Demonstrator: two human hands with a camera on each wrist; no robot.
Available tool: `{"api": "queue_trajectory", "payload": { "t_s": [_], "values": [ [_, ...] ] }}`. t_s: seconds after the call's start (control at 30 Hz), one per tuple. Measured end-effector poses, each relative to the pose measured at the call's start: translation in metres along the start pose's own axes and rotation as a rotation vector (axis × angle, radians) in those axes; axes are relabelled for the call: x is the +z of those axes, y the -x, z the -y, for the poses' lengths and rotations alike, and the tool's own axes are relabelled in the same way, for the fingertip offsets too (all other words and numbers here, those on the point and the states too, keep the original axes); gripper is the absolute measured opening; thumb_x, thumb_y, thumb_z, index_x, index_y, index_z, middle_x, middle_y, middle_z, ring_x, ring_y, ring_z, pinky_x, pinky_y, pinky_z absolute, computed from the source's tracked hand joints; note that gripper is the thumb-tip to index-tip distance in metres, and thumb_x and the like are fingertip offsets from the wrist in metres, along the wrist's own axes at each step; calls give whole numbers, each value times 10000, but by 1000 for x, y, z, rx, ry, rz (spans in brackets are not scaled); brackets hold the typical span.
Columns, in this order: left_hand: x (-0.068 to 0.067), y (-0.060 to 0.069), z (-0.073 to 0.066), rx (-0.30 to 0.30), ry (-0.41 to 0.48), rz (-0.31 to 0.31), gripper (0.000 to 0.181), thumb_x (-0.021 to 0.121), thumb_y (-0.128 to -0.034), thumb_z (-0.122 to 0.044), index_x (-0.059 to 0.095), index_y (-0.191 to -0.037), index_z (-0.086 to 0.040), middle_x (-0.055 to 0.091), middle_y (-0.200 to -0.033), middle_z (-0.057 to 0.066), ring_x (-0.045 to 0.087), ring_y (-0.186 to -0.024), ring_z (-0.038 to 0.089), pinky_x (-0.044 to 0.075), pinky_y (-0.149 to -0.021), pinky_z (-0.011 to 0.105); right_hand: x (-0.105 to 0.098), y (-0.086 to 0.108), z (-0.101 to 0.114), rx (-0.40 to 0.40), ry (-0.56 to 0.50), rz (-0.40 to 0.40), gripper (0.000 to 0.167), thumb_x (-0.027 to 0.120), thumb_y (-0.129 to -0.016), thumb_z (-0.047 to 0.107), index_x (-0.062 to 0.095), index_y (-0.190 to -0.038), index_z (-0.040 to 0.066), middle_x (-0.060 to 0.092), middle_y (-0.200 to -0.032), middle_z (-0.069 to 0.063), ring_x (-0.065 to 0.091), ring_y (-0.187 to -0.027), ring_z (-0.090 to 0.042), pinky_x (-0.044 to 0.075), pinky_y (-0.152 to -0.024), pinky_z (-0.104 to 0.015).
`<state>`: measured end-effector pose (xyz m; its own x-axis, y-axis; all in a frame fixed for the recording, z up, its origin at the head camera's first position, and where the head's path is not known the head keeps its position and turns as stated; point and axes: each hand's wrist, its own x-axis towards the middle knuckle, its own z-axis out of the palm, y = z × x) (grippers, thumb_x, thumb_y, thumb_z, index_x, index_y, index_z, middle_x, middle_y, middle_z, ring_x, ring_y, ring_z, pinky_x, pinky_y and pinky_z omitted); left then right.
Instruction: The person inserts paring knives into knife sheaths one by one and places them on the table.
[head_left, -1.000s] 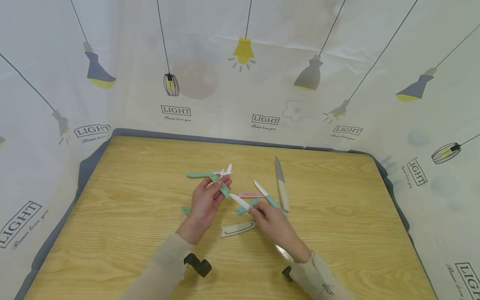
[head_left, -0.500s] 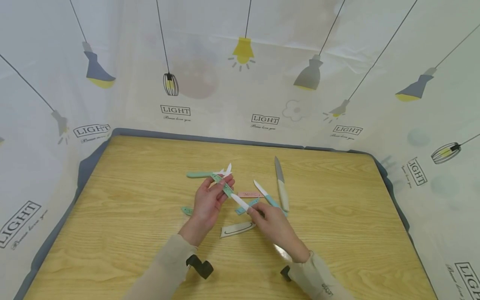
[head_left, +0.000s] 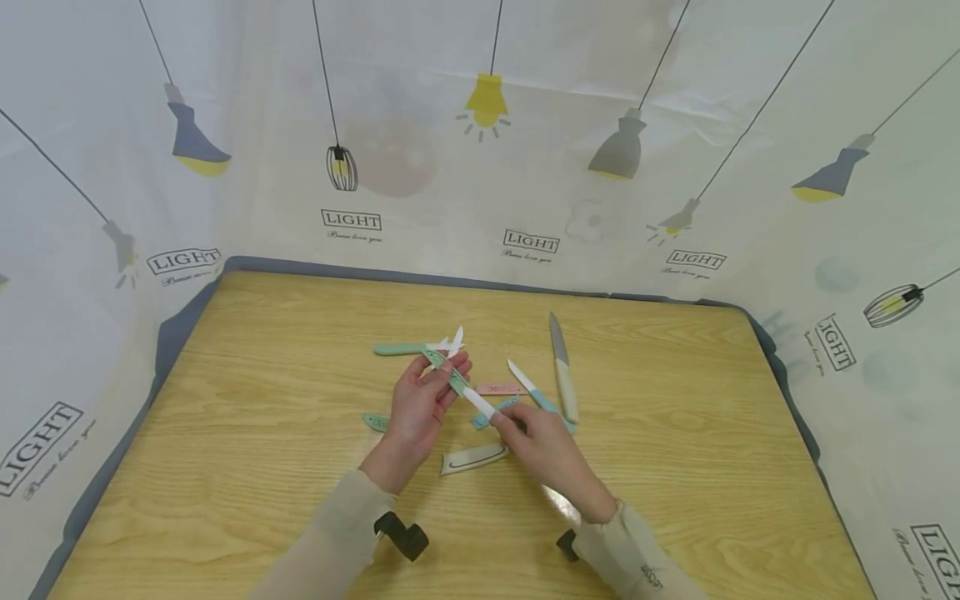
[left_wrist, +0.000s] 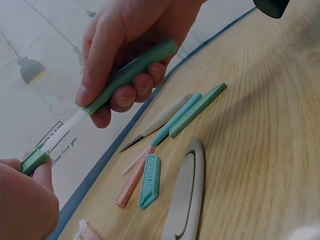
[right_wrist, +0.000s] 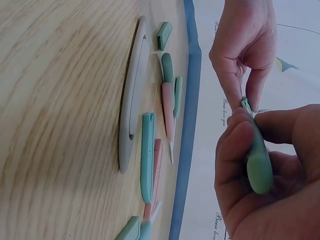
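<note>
My left hand [head_left: 417, 408] pinches a green patterned sheath [head_left: 457, 382] between thumb and fingers. The right hand [head_left: 551, 450] grips the green handle [left_wrist: 132, 71] of a knife with a white blade [head_left: 478, 403]. The blade's tip end is at the sheath's mouth, partly inside it, as the left wrist view shows. In the right wrist view the green handle [right_wrist: 259, 167] points toward the camera, with the right fingers curled round it.
Near the hands lie a pink sheath [head_left: 498, 389], a blue sheath [head_left: 486, 417], a white sheath [head_left: 474, 458] and a green sheath [head_left: 375, 422]. A green-handled knife [head_left: 400, 349], a blue-handled knife [head_left: 542, 400] and a cream-handled knife [head_left: 566, 387] lie farther back.
The left hand has moved slightly right with the sheath, and the right hand slightly left with the knife. The blade and sheath have come together, and less of the blade shows.
</note>
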<state>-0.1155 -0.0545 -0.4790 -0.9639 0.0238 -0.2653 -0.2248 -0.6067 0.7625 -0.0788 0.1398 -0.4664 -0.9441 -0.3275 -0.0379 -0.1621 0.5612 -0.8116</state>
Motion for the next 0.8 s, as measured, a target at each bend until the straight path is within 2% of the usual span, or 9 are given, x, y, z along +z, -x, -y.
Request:
{"api": "queue_trajectory", "payload": {
  "t_s": [0.2, 0.53, 0.7, 0.8],
  "values": [
    [3, 2, 1, -17, 0, 7, 270, 479, -1089, -16, 457, -1355, 24, 521, -1464, 310, 669, -1211, 237, 538, -1053, 345, 0, -3, 3, 2, -8, 1, 263, 593, -1071, 224, 735, -973, 25, 640, -702, 15, 452, -513, -44, 364, -431, -194],
    [9, 3, 3, -20, 11, -15, 278, 487, -1076, 13, 459, -1352, 36, 567, -1412, 301, 648, -1246, 294, 539, -1053, 345, -1, -6, 7, 13, 5, 3, 267, 593, -1071, 236, 722, -908, 68, 578, -661, 75, 397, -490, -39, 319, -417, -193],
    [10, 3, 4, -21, 15, -19, 257, 491, -1071, 21, 472, -1327, 32, 608, -1367, 271, 662, -1223, 274, 544, -1043, 335, 1, -8, 8, 12, 11, -5, 257, 600, -1066, 244, 716, -888, 101, 565, -650, 85, 397, -491, -38, 325, -424, -197],
    [10, 4, 4, -23, 14, -17, 254, 489, -1072, 20, 471, -1325, 32, 601, -1375, 274, 671, -1204, 255, 543, -1045, 334, 1, -9, 9, 26, 3, -4, 256, 601, -1064, 244, 722, -904, 85, 565, -647, 79, 393, -490, -44, 319, -424, -200]
  ]
}}
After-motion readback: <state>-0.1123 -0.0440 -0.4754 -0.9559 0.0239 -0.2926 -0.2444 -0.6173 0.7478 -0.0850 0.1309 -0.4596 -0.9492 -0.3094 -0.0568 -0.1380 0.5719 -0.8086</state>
